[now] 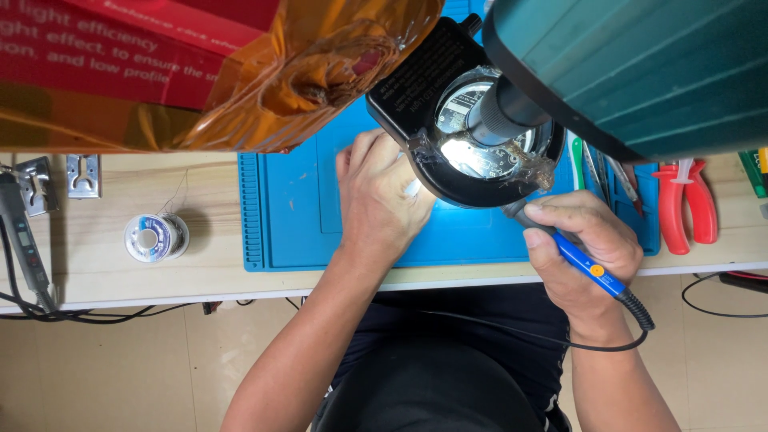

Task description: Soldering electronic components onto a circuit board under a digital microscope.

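Right hand (588,240) clenched round blue soldering iron (588,268), left hand (380,200) resting on blue mat (280,208), its grasp hidden beneath ring lamp (480,180), solder spool (152,238) well apart

matt blue rubbery mat (288,216), pale wood table (104,276)

Single head-worn view. Camera looks steeply down from close above the pale surface (104,280), facing the blue mat (288,216); the person's forearms enter from the lower edge.
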